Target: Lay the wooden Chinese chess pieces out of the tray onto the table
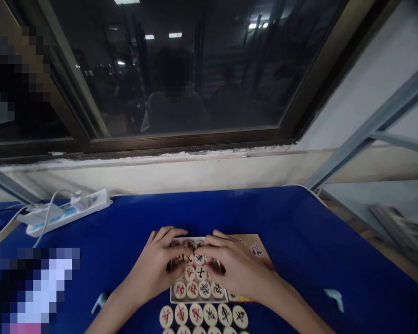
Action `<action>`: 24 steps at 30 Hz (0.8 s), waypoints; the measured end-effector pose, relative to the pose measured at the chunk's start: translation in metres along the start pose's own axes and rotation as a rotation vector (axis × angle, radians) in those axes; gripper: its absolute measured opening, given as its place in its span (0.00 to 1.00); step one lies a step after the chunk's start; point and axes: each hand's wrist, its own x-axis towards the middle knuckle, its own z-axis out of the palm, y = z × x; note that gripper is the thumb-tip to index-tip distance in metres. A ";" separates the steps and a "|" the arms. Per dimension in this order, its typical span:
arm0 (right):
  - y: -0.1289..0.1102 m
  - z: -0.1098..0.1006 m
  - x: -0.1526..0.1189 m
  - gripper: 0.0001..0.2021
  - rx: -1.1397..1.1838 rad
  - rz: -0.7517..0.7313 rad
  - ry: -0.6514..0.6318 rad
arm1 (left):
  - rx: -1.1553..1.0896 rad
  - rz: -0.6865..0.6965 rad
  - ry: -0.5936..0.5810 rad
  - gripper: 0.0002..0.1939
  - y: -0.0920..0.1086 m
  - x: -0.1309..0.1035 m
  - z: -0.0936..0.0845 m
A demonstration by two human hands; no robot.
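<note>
A shallow white-rimmed box (199, 302) holds rows of round xiangqi pieces (192, 290), marked with red or black characters. My left hand (160, 260) reaches over the box's left side, thumb and index finger closed around pieces in a middle row. From the right, my right hand (235, 262) closes its thumb and bent fingers around pieces in the same area. Both index fingertips nearly meet, and my fingers hide some pieces. Nearer to me, loose xiangqi pieces (196, 314) lie in rows on the blue table (132, 222). A tan printed box cover (261, 248) lies partly under my right hand.
A white power strip (69, 212) with plugs and cables lies at the back left. Small pale-blue objects sit at left (99, 302) and right (334, 297). Behind the table are a wall and a dark window (181, 93); a metal frame (365, 125) rises at right.
</note>
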 end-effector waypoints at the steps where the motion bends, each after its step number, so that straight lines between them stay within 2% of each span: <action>1: 0.000 0.001 0.001 0.16 -0.003 -0.001 0.000 | 0.005 -0.004 -0.006 0.19 0.000 0.000 0.000; 4: 0.001 0.002 0.003 0.13 -0.012 -0.011 -0.007 | 0.026 0.011 -0.009 0.17 -0.002 0.001 0.001; 9: 0.004 0.003 0.005 0.09 -0.008 -0.042 -0.036 | 0.062 0.114 0.021 0.15 -0.008 0.000 0.004; 13: 0.004 0.001 0.005 0.08 -0.020 -0.055 -0.037 | 0.064 0.161 0.076 0.13 -0.011 -0.001 0.007; 19: 0.002 0.001 0.005 0.11 -0.024 -0.079 -0.002 | 0.053 0.151 0.140 0.09 -0.007 0.001 0.012; 24: 0.000 0.002 0.004 0.05 -0.034 -0.087 0.029 | 0.050 0.144 0.145 0.09 -0.003 -0.001 0.012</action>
